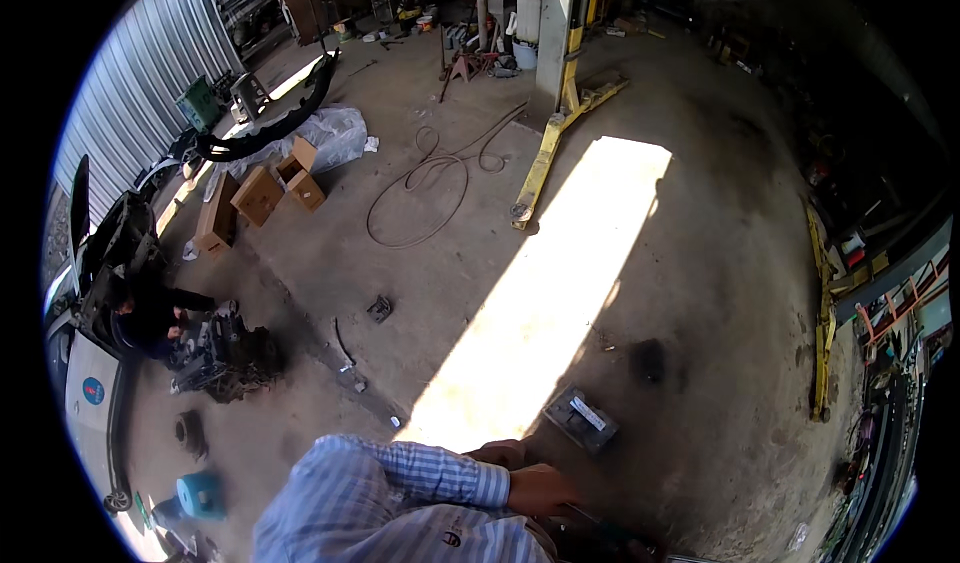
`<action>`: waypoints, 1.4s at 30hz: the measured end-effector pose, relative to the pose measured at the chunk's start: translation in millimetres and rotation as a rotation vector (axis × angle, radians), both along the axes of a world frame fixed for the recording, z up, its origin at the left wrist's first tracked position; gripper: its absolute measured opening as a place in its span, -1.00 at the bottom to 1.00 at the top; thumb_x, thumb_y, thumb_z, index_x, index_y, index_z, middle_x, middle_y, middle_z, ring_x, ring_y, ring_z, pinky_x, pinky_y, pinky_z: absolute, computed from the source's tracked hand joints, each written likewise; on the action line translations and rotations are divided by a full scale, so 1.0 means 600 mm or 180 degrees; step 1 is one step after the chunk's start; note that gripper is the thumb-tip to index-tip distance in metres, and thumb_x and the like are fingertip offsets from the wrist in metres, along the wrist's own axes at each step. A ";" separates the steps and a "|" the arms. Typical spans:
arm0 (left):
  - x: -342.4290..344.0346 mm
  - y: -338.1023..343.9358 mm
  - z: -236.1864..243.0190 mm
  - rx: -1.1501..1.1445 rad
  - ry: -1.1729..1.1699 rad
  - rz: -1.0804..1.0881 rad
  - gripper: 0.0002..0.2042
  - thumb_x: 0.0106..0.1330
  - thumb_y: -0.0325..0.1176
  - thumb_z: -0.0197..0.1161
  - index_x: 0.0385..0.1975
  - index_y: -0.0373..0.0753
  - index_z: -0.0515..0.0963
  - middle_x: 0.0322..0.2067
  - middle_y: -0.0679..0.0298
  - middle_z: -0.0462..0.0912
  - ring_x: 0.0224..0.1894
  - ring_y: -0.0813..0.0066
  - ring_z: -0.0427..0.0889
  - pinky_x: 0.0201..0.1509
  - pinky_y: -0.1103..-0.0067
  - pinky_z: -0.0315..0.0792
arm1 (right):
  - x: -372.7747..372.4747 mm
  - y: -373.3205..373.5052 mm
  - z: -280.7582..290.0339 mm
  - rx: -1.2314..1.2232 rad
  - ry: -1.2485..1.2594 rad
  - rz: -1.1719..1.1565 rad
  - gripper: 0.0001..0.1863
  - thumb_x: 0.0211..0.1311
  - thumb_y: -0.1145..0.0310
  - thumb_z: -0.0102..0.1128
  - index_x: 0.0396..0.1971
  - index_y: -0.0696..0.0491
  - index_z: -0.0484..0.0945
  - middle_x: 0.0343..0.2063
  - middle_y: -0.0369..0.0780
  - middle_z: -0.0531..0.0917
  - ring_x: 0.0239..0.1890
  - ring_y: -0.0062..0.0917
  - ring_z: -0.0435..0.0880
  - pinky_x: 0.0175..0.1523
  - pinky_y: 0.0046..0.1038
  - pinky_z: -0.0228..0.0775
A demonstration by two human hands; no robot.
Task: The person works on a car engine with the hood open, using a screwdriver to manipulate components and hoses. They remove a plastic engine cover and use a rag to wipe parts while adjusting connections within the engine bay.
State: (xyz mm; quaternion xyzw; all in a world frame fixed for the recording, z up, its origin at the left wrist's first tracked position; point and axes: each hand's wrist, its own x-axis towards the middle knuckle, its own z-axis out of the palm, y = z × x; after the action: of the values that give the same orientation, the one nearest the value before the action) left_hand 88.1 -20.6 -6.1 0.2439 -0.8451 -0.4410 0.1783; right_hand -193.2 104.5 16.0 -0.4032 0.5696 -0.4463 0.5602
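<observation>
My left hand (541, 490) comes out of a blue-and-white striped cuff near the bottom middle. Its fingers look curled and closed, but what they hold is lost in shadow. Just past them lies a thin dark tool-like thing (590, 515), too dim to name. Behind the cuff shows part of a second hand, apparently my right hand (500, 452), its fingers mostly hidden. A dark grey rectangular case (581, 420) with a white label lies on the floor just beyond my hands.
To the left, a person in dark clothes (150, 313) bends over an engine block (225, 353) beside a car (95, 393). Yellow lift arms (545, 163), a coiled hose (440, 213), cardboard boxes (258, 196), a black bumper (265, 143) and a blue jug (201, 496) are around.
</observation>
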 end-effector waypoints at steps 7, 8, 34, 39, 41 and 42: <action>0.205 -0.062 -0.015 0.0380 -0.1000 0.1377 -0.77 0.31 -0.29 0.17 -0.10 -0.18 0.60 -0.35 -0.03 0.69 -0.25 -0.10 0.69 -0.18 0.13 0.55 | 0.198 -0.295 0.087 0.0087 0.0599 0.2091 -0.60 0.32 0.26 0.30 0.14 -0.01 0.58 -0.47 -0.35 0.63 -0.56 -0.75 0.52 -0.46 -0.65 0.31; 0.231 -0.079 -0.030 0.0302 -0.0889 0.1570 -0.77 0.31 -0.31 0.17 -0.10 -0.19 0.60 -0.35 -0.04 0.69 -0.25 -0.11 0.69 -0.19 0.13 0.55 | 0.233 -0.333 0.079 -0.0094 0.0700 0.2375 -0.58 0.32 0.26 0.31 0.15 -0.01 0.58 -0.41 -0.33 0.66 -0.56 -0.75 0.52 -0.47 -0.64 0.31; 1.116 -0.708 -0.098 0.0836 -0.0584 0.4844 -0.64 0.49 -0.06 0.11 -0.42 -0.24 0.50 -0.48 0.06 0.63 -0.34 -0.08 0.64 -0.27 0.15 0.47 | 1.319 -1.273 -0.015 0.1605 0.0092 0.5083 -0.08 -0.02 -0.02 0.41 0.30 0.18 0.30 0.07 -0.10 0.41 0.04 -0.45 0.34 0.11 -0.50 0.22; 1.311 -0.881 -0.120 0.0259 -0.0475 0.4900 -0.74 0.46 -0.13 0.15 -0.28 -0.22 0.53 -0.43 0.02 0.67 -0.33 -0.06 0.67 -0.26 0.16 0.51 | 1.566 -1.468 0.036 0.1982 0.0582 0.5014 -0.70 0.36 0.47 0.19 0.07 0.07 0.58 -0.62 -0.29 0.54 -0.68 -0.64 0.48 -0.57 -0.55 0.48; 1.395 -0.926 -0.105 0.0395 -0.0466 0.5120 -0.75 0.46 -0.14 0.13 -0.25 -0.22 0.52 -0.44 0.00 0.67 -0.33 -0.08 0.67 -0.27 0.14 0.51 | 1.681 -1.522 0.070 0.1214 0.0949 0.5362 -0.68 0.32 0.50 0.26 0.06 0.06 0.58 -0.60 -0.32 0.55 -0.65 -0.74 0.46 -0.51 -0.61 0.43; 1.436 -0.949 -0.097 0.0486 -0.0520 0.5211 -0.74 0.47 -0.13 0.12 -0.25 -0.22 0.52 -0.44 0.00 0.67 -0.34 -0.08 0.67 -0.28 0.14 0.51 | 1.742 -1.555 0.085 0.0695 0.0560 0.5885 -0.68 0.31 0.48 0.28 0.06 0.06 0.58 -0.61 -0.34 0.55 -0.64 -0.77 0.45 -0.48 -0.63 0.41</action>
State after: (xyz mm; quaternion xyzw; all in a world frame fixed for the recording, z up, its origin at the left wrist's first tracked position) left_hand 950.0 -590.0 -64.3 0.8252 -0.3781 -0.2086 0.3641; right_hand 852.2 -828.4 66.8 -0.6737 0.1019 0.2647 0.6825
